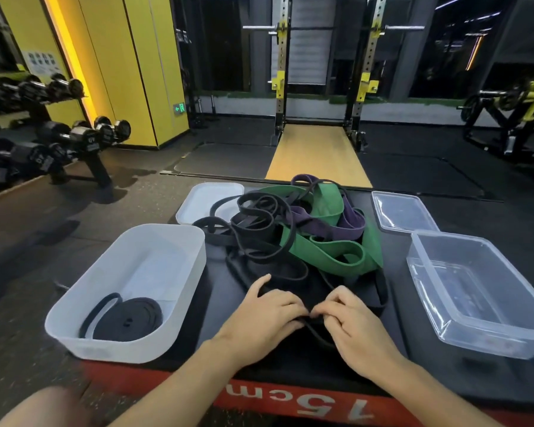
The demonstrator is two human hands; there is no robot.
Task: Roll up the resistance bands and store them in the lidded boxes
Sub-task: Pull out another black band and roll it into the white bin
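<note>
A tangled pile of bands (296, 229), black, green and purple, sits at twelve o'clock from the hands, crowding the black platform top (395, 291). Both hands lie palms down, knuckles up: left hand (269, 312) and right hand (349, 318) meet fingertip to fingertip, pinching a thin black band (319, 337). Two boxes: white box (105, 303) at nine o'clock holding one rolled black band (127, 318); clear box (481, 297) at three. Two lids: white lid (198, 198) at eleven, clear lid (403, 211) at one.

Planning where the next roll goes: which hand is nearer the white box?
Left hand: it sits just right of the white box. The right hand lies farther right, beyond the left.
</note>
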